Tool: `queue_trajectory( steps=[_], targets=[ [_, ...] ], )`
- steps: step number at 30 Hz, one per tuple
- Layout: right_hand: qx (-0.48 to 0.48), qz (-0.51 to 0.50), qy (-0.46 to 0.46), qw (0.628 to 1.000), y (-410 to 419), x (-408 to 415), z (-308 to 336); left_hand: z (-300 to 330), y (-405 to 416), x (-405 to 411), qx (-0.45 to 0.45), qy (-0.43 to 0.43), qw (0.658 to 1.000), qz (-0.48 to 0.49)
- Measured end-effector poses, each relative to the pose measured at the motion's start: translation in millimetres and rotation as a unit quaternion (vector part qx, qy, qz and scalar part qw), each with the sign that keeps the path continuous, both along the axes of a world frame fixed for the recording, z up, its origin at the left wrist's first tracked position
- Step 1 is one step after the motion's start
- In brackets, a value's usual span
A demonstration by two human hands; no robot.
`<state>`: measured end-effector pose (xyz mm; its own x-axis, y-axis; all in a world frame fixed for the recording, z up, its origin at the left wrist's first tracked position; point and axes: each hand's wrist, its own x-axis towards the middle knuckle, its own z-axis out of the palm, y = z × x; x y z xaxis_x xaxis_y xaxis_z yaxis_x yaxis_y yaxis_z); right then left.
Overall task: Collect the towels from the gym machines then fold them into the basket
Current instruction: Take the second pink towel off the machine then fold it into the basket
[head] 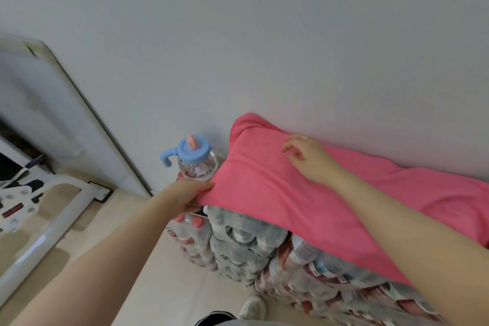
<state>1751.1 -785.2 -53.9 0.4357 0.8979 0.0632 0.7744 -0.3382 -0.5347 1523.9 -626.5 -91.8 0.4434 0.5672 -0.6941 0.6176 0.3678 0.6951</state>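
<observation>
Your hands are both on the towel [304, 201], a pink one spread over stacked packs of bottles [251, 246] against the far wall [238, 34]. Your left hand [189, 194] pinches the towel's near left corner, fingers curled round the edge. Your right hand [304, 155] rests on top near the far left end, fingers loosely spread, a ring showing. Just left of the towel stands a clear bottle with a blue lid [191, 152]. A white shoe [252, 307] shows on the floor below.
</observation>
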Motion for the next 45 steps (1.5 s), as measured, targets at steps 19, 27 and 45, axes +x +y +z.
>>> queue_trajectory(
  steps=[19,27,45],
  targets=[
    [0.135,-0.539,0.137,0.82,-310,-3,-10,77,-239,145,0.351,-0.272,0.853,-0.275],
    [0.058,-0.349,0.174,0.919,-319,-31,-27,40,-317,153,0.41,-0.221,0.745,-0.478],
    [-0.071,-0.392,-0.177,0.9,-316,0,28,48,-303,139,0.351,-0.251,0.812,-0.394]
  ],
)
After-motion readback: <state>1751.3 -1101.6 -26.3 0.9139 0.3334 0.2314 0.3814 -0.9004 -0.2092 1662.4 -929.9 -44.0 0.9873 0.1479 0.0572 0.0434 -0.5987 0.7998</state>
